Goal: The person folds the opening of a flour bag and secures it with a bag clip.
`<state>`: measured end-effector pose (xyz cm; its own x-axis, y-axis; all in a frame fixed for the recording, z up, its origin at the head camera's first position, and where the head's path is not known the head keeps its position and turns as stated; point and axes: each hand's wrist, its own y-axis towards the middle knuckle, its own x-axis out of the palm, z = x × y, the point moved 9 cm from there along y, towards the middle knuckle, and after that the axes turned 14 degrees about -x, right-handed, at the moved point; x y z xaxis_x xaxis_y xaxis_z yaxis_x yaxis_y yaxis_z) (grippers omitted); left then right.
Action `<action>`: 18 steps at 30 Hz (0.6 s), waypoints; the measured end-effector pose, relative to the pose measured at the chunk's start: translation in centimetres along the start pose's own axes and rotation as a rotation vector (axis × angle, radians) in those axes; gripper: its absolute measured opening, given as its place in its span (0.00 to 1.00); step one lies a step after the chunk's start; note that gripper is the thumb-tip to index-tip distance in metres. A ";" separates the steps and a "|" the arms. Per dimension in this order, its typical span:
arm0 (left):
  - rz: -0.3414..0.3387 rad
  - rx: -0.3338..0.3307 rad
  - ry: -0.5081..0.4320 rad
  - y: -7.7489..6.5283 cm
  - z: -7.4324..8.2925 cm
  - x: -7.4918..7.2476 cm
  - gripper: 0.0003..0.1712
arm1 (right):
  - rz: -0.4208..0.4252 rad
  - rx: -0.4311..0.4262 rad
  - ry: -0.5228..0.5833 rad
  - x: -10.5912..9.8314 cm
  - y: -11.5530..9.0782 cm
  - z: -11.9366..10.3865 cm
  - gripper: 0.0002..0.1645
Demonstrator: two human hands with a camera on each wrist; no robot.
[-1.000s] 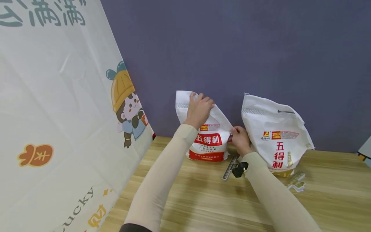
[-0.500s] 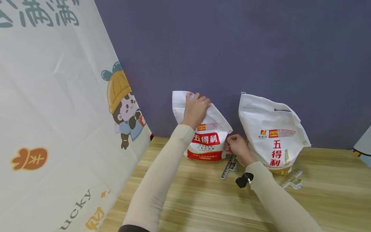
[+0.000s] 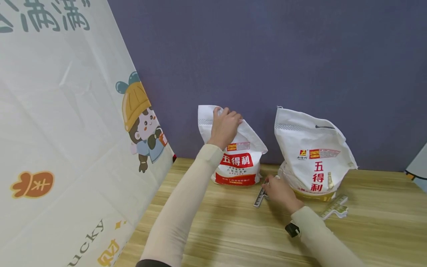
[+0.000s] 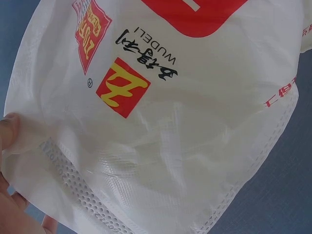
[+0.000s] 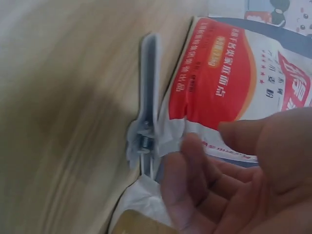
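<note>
My left hand [image 3: 226, 128] grips the folded top edge of the left white flour bag [image 3: 241, 160], which stands upright with red print on its front. In the left wrist view the thumb [image 4: 9, 131] lies over the white fabric beside the perforated strip. Low over the table, my right hand [image 3: 282, 194] is at a long-jawed spring clip [image 3: 259, 199] between the two bags. Seen from the right wrist, the clip [image 5: 148, 92] lies at the bag's foot, with the thumb and loosely bent fingers [image 5: 178, 187] beside it and a gap between them.
A second, larger flour bag [image 3: 315, 141] leans at the right, its top slanting. Another clip [image 3: 337, 207] lies in front of it on the wooden table [image 3: 240, 230]. A dark blue panel [image 3: 267, 55] rises behind, and a printed white sheet [image 3: 66, 122] stands left.
My right hand has let go of the left bag's right side and moved down to the clip on the table. The left hand keeps its grip on the bag's top.
</note>
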<state>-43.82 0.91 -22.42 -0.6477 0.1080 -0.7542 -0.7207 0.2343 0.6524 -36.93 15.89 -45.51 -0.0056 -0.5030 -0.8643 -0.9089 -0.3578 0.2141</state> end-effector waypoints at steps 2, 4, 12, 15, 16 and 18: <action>-0.002 -0.002 0.000 0.0 0.0 0.0 0.15 | -0.029 0.015 -0.030 0.4 -0.5 0.3 0.11; 0.000 -0.002 0.000 0.0 0.0 0.0 0.15 | -0.047 0.033 -0.044 0.7 -0.9 0.6 0.10; -0.009 -0.003 -0.017 0.0 0.0 0.0 0.15 | -0.113 0.109 -0.057 1.7 -1.3 2.0 0.15; -0.012 -0.004 -0.009 -0.1 0.1 -0.1 0.15 | -0.107 0.112 -0.062 1.8 -1.4 2.1 0.16; -0.011 -0.004 -0.007 -0.1 0.1 -0.1 0.15 | -0.103 0.113 -0.064 1.8 -1.5 2.1 0.15; -0.011 -0.005 -0.002 -0.1 0.1 -0.1 0.15 | -0.092 0.118 -0.059 1.8 -1.5 2.0 0.15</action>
<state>-43.72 0.95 -22.41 -0.6394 0.1075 -0.7613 -0.7288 0.2308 0.6447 -36.45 17.14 -48.28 0.0587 -0.4238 -0.9039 -0.9493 -0.3037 0.0808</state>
